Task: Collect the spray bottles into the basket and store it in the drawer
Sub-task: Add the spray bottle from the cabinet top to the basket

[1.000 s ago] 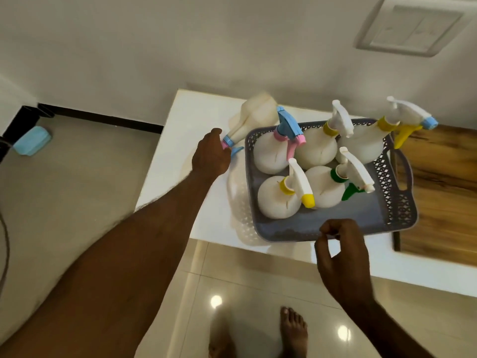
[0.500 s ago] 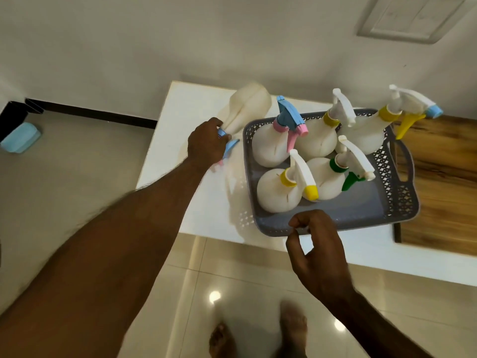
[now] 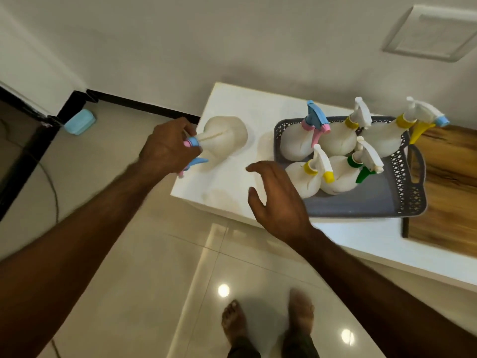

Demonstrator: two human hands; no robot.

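The left hand [image 3: 167,148] has its grip clenched on the neck of the last spray bottle [image 3: 222,140], left of the basket [image 3: 402,202] on the counter [image 3: 232,99]; the right hand [image 3: 278,200] hovers released. Best lift it clear of the rim and set it upright in the bare front section.

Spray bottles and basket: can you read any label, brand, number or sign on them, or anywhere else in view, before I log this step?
No readable text anywhere in this view.
Bottle in the left hand: plain white body, no label visible.
Five bottles in the basket: plain white bodies, no print showing.
Basket: only a cut-out lattice pattern, no lettering.
Wall panel: blank, and blurred.
Blue object on the floor: no marking can be made out.
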